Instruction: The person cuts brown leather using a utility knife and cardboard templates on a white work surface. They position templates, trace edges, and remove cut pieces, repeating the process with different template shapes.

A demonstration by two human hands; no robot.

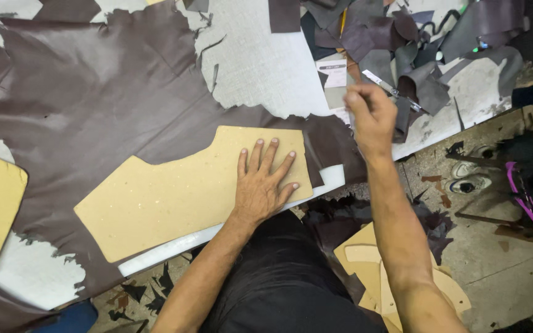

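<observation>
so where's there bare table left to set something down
Bare white table shows between the brown leather hide and the scrap pile; a smaller patch sits below the hide at lower left. The upper right is crowded. The left hand presses the cardboard template.

Cardboard pattern on leather hide, scrap pile behind right.

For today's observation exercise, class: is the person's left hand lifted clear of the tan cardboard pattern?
No, the left hand lies flat with fingers spread on the cardboard pattern, pressing it against the dark brown leather.
</observation>
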